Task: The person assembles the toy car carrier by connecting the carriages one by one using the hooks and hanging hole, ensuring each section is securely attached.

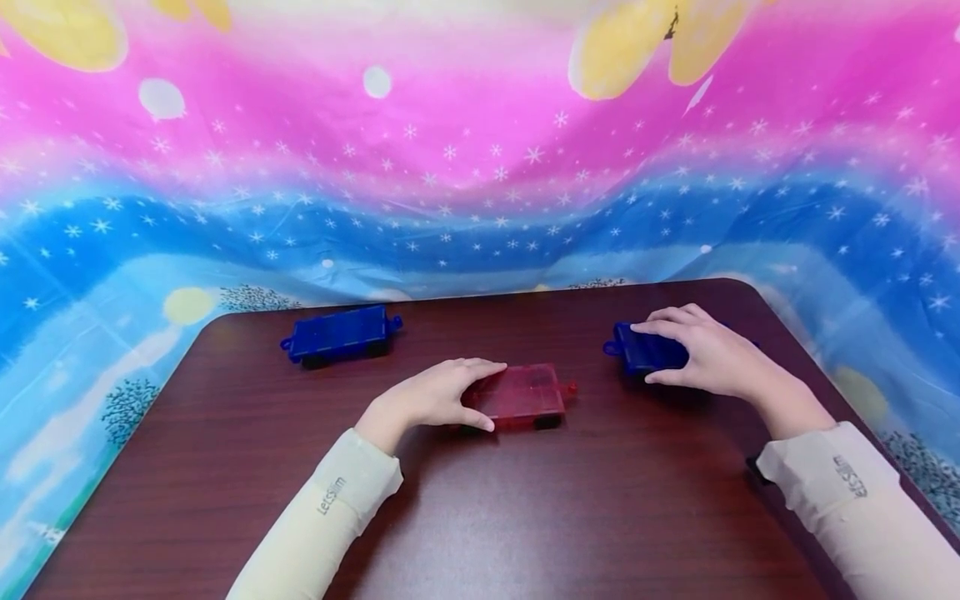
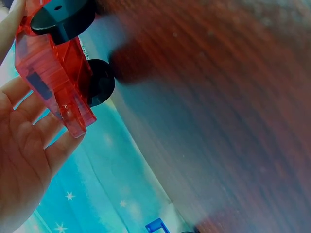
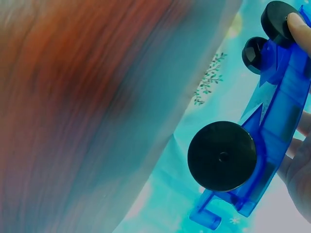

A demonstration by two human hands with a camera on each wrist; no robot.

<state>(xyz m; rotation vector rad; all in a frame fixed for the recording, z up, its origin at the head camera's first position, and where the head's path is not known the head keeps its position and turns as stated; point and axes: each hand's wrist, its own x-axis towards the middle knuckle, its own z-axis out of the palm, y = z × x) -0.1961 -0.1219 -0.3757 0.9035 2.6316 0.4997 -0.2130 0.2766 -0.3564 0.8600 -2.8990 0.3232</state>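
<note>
A see-through red toy wagon (image 1: 528, 392) with black wheels and a small coupling sits mid-table. My left hand (image 1: 431, 397) grips its left end, thumb on the near side and fingers along the far side. The left wrist view shows the red wagon's underside and fingers (image 2: 56, 128) behind its body. At the right, my right hand (image 1: 712, 354) holds a blue toy wagon (image 1: 651, 350) from above, covering much of it. In the right wrist view, the thumb (image 3: 301, 31) lies against a black wheel (image 3: 222, 156). The coupling loop points left in the head view.
Another blue toy wagon (image 1: 341, 333) stands at the back left of the dark brown wooden table (image 1: 570, 517), couplings at both ends. A colourful pink and blue cloth (image 1: 480, 192) with snowflakes hangs behind the table and along its sides.
</note>
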